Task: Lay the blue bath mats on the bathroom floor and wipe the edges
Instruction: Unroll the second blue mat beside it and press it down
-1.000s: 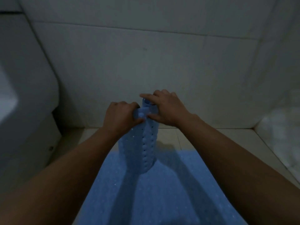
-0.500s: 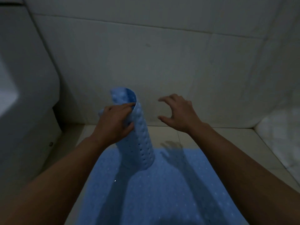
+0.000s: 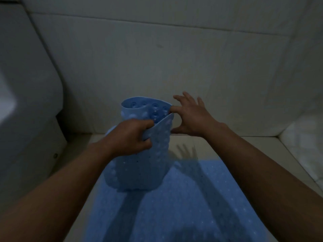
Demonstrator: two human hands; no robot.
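A rolled blue bath mat [image 3: 139, 165] with holes and suction cups stands upright on end, loosened into a wide tube. My left hand [image 3: 131, 137] grips its near outer flap, fingers curled round the edge. My right hand [image 3: 190, 116] is at the roll's right top rim, a fingertip touching the edge while the other fingers spread; whether it pinches the edge is not plain. A second blue bath mat [image 3: 183, 206] lies flat on the pale floor [image 3: 218, 147], under the roll's lower end.
A tiled wall [image 3: 157, 58] stands close behind the roll. A white fixture [image 3: 26, 102] fills the left side. A pale ledge [image 3: 300, 142] rises at the right. Bare floor shows between the flat mat and the wall.
The roll has loosened from a tight cylinder into a wide tube. My right hand let go, hovered open, and has come back to the right top rim. My left hand kept its hold.
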